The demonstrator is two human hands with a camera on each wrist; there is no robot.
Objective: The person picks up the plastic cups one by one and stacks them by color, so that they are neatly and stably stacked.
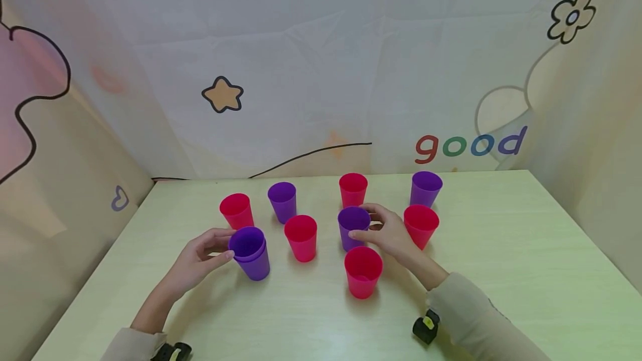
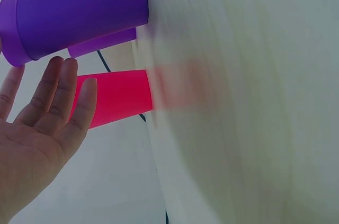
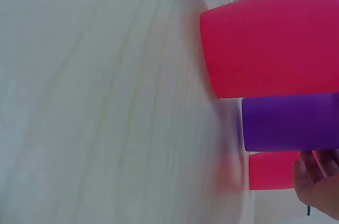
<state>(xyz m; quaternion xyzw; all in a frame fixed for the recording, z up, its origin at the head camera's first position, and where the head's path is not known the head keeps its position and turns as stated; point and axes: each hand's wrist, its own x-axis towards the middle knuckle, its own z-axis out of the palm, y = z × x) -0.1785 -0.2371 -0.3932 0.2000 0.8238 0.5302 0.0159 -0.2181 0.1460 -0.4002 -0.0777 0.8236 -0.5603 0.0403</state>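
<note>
10 tapered, plastic-looking cups, all upright, on or just above a pale wood-grain desk (image 1: 251, 327): 5 red, 5 purple.

Purple: a stack of prob. 2 nested purple cups (image 1: 256, 269), front L; 1 held purple cup (image 1: 344, 235), nr centre; 1 back-L purple cup (image 1: 283, 206); 1 back-R purple cup (image 1: 424, 195). Red: 1 front red cup (image 1: 362, 287), just in front of the held one; 1 centre red cup (image 1: 302, 248); 1 L red cup (image 1: 238, 214); 1 back red cup (image 1: 353, 196); 1 R red cup (image 1: 419, 230), beside the R wrist.

L hand (image 1: 198, 258) is at the nested pair's L side, fingers spread, thumb at the rim. R hand (image 1: 393, 234) grips the held cup, thumb in front, fingers behind; can't tell if its base meets the desk.

Writing: 1 word, "good", lowercase, multicoloured, on the white printed cloth backdrop (image 1: 321, 82). Also printed there: 1 orange star (image 1: 223, 94), 1 outlined flower (image 1: 572, 16). 2 black wrist devices (image 1: 426, 327), 1 per cuff; markings too small to read.
</note>
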